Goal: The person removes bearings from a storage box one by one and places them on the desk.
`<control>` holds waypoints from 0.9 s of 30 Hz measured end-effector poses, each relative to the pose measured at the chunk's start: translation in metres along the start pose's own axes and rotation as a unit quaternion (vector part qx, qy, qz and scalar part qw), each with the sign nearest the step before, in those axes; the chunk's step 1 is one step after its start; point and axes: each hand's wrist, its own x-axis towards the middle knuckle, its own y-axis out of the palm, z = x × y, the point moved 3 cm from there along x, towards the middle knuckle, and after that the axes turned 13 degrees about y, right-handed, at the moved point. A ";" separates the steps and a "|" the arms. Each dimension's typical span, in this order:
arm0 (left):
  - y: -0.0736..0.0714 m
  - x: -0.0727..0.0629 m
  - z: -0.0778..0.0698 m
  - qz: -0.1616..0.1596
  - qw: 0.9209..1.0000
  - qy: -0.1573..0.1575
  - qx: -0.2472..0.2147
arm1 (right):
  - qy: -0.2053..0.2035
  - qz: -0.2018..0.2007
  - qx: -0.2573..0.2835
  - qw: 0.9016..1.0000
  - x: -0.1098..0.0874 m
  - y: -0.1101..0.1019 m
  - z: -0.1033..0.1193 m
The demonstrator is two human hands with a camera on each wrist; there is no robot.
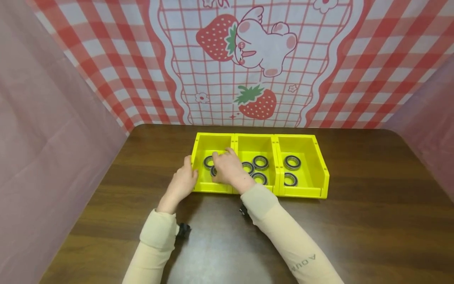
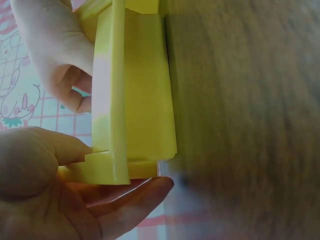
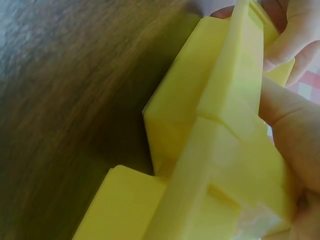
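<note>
Three yellow bins stand joined in a row. My left hand (image 1: 182, 179) grips the outer side wall of the left bin (image 1: 213, 188), thumb inside and fingers outside in the left wrist view. My right hand (image 1: 230, 169) reaches over the front into that same bin, fingers bent downward. Close to its fingertips lie two ball bearings, one bearing (image 1: 205, 161) in plain sight and the other partly covered by the hand. Whether the right fingers pinch a bearing is hidden. In the right wrist view, the bin wall (image 3: 230, 90) blocks the right fingertips.
The middle bin (image 1: 253, 141) holds three bearings, among them a dark-ringed bearing (image 1: 260, 157). Two more bearings lie in the right bin (image 1: 301, 192). Under the bins is a brown wooden table (image 1: 372, 205), with a checked cloth (image 1: 124, 71) behind it.
</note>
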 end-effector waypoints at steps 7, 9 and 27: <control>0.001 0.001 0.001 0.003 1.000 0.003 0.000 | -0.007 -0.026 0.044 0.999 0.000 -0.001 -0.002; 0.001 0.001 0.001 0.001 1.000 0.004 0.001 | -0.009 -0.037 0.059 0.998 -0.001 -0.002 -0.002; -0.001 -0.001 -0.001 -0.002 1.000 0.012 0.000 | -0.028 -0.037 0.124 0.991 -0.002 -0.006 -0.004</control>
